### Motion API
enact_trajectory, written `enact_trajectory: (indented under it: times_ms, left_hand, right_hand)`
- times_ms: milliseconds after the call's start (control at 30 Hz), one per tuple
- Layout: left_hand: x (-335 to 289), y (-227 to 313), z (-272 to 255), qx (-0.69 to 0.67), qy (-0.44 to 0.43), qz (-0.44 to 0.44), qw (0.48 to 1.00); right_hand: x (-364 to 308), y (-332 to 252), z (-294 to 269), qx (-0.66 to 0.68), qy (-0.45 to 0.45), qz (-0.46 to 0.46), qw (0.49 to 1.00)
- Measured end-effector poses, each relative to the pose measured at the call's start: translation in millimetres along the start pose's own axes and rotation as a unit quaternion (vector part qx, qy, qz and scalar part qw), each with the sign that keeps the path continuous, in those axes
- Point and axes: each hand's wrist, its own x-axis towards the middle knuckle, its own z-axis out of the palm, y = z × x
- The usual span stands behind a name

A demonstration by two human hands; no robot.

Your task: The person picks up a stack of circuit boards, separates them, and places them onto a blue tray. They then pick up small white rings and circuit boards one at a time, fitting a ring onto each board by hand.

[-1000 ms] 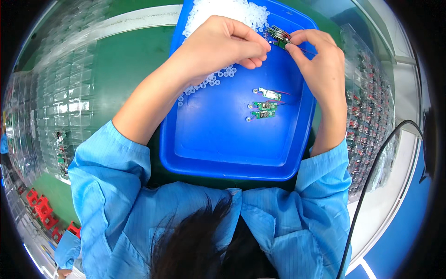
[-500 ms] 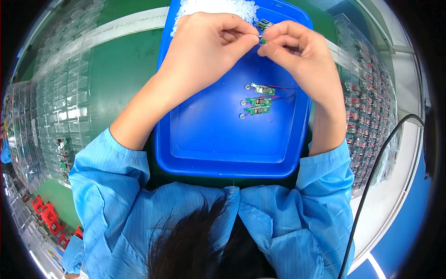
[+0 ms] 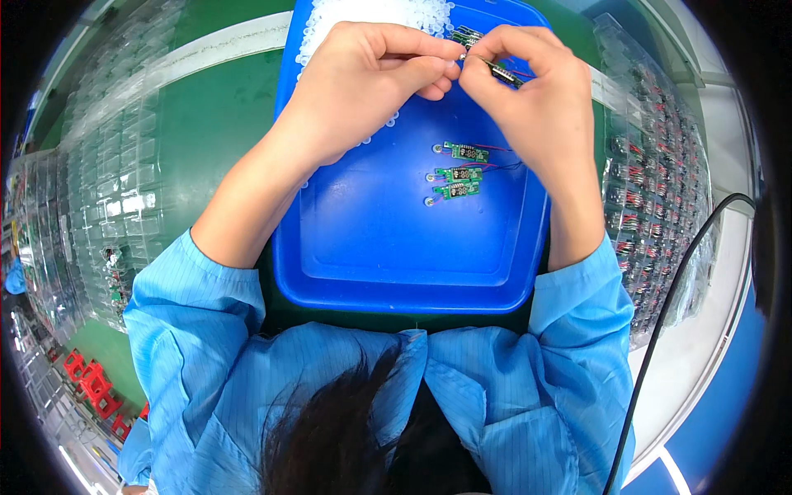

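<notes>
Over the far part of a blue tray [image 3: 396, 299], my two hands meet fingertip to fingertip. My right hand [image 3: 540, 91] is closed on a small circuit board [image 3: 505, 76], whose dark display shows between thumb and fingers. A tiny round silvery part [image 3: 463, 56] sits at the fingertips. My left hand [image 3: 375, 70] pinches right beside it, but whatever lies between its fingers is too small to name. Below my hands, three green circuit boards with thin wires lie in the tray: an upper one [image 3: 467, 153], a middle one [image 3: 459, 175] and a lower one [image 3: 456, 190].
Small translucent white caps [image 3: 375, 18] are heaped at the tray's far left. More boards [image 3: 467, 35] lie behind my fingertips. Clear compartment trays [image 3: 115, 198] stand at left; filled ones [image 3: 656, 190] stand at right. A black cable [image 3: 672, 289] curves down the right side.
The circuit board in my right hand has turned, so its display now shows. My left fingers have curled in closer, and several loose white caps now show beside my left wrist.
</notes>
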Motion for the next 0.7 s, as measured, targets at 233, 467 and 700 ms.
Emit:
enact_trajectory:
  times_ms: [233, 467, 700]
  left_hand:
    - [1.7, 0.8, 0.7, -0.079, 0.025, 0.019, 0.996]
    - [4.2, -2.3, 1.0, -0.051, 0.037, 0.036, 0.997]
    - [-0.4, -0.3, 0.9, -0.048, 0.017, 0.03, 0.998]
  right_hand:
    - [0.8, 4.7, -6.6, 0.057, 0.039, 0.008, 0.998]
    - [1.4, 1.2, -3.8, 0.003, 0.033, -0.043, 0.999]
    - [-0.3, -2.3, -0.7, -0.046, 0.067, -0.085, 0.993]
